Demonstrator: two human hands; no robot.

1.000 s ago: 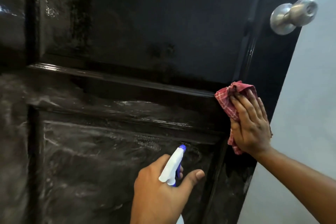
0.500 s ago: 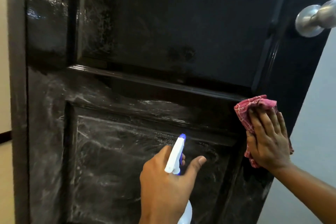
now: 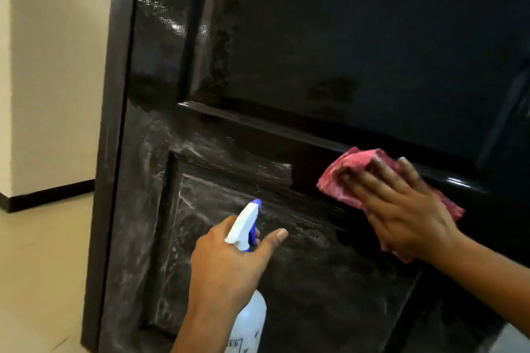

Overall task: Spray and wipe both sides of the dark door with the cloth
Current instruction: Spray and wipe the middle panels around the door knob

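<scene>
From the head: presses the red cloth (image 3: 358, 170) flat on the middle rail of the dark door (image 3: 344, 51) with the right hand (image 3: 407, 218), fingers spread wide; grips the spray bottle (image 3: 245, 228) in the left hand (image 3: 226, 266), fingers curled round its neck, thumb out. Best to push firmly and slide left over the white streaks (image 3: 218, 200); no more spray yet.

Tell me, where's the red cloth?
Head view, right side: the red cloth is pressed on the dark door under the right hand, right of the spray bottle.
</scene>
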